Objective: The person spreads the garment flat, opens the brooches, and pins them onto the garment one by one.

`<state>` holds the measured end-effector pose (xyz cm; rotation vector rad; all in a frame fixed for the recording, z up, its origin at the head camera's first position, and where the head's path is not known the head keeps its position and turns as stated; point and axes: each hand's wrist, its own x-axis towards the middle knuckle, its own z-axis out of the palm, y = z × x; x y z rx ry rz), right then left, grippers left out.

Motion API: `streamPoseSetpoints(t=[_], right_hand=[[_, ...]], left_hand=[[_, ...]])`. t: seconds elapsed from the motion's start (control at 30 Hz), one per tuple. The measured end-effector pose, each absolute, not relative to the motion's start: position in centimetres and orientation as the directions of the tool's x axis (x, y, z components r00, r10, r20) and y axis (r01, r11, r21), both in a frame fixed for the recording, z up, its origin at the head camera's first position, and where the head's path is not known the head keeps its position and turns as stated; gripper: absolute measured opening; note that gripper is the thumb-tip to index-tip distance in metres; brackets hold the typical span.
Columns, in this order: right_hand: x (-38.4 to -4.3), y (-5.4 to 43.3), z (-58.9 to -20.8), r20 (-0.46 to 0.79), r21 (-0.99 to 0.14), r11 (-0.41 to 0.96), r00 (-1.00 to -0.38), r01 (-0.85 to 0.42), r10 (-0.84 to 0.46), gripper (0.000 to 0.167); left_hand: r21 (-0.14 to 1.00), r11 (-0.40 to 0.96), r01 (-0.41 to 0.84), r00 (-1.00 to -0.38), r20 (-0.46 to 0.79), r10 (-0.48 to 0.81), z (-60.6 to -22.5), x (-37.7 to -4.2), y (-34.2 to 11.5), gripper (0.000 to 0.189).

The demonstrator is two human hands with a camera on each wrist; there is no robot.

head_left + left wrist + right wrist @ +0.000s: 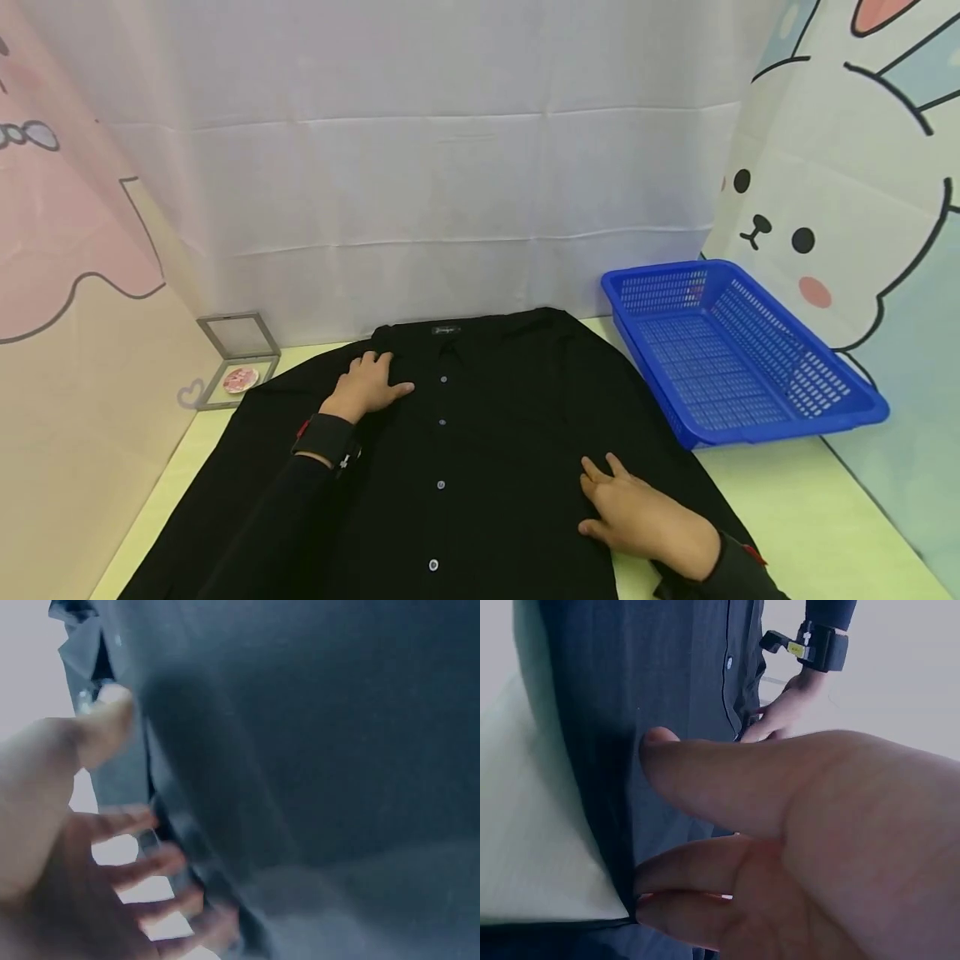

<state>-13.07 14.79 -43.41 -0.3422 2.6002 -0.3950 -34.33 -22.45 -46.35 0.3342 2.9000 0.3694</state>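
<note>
A black button-up shirt lies spread over the table, collar toward the back wall, its light buttons in a line down the front. My left hand rests on the shirt just left of the button line below the collar, fingers spread. Over the shirt's right side is my right hand, its fingers extended and slightly apart at the cloth. In the right wrist view, the thumb and fingers of the right hand lie close to the shirt's side edge, beside bare table.
A blue plastic basket stands at the back right, by the shirt's sleeve. At the back left sits a small hinged frame with a round pink-and-white piece in it. The pale yellow table shows at both sides, and printed cloth walls surround it.
</note>
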Motion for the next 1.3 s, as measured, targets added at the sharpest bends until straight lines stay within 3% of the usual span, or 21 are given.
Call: streamPoseSetpoints(t=[0.2,0.33,0.47,0.6,0.83,1.1,1.3], right_hand=[[-12.9,15.1,-43.4,-0.376,-0.458,0.861,-0.830,-0.220,-0.412,0.087],[-12.6,14.8,-43.7,-0.310,-0.550,0.771,-0.779,-0.321,-0.545,0.088],[-12.5,14.0,-44.7,-0.348,-0.590,0.750,-0.744,-0.299,-0.571,0.102],[-12.9,13.5,-45.4,-0.391,-0.532,0.804,-0.766,-0.265,-0.511,0.119],[-13.9,13.9,-45.0,-0.503,-0.415,0.894,-0.776,-0.168,-0.380,0.123],[-11.8,14.1,-44.6,-0.496,-0.377,0.886,-0.749,-0.271,-0.440,0.126],[-10.4,13.8,-46.5,-0.443,-0.395,0.845,-0.730,-0.361,-0.520,0.123]], left_hand=[[0.232,0.949,0.211,-0.918,-0.287,0.274,-46.8,-34.9,-21.5,0.090],[0.235,0.957,0.169,-0.902,-0.355,0.246,-46.7,-35.2,-20.9,0.095],[0.251,0.960,0.127,-0.886,-0.405,0.223,-46.1,-35.7,-20.3,0.103],[0.256,0.962,0.096,-0.877,-0.435,0.203,-45.4,-36.3,-19.9,0.109],[0.280,0.957,0.071,-0.878,-0.438,0.193,-45.5,-36.4,-19.2,0.111],[0.293,0.950,0.113,-0.899,-0.377,0.223,-46.3,-32.9,-18.7,0.101],[0.309,0.945,0.110,-0.888,-0.396,0.233,-46.2,-28.6,-20.0,0.116]])
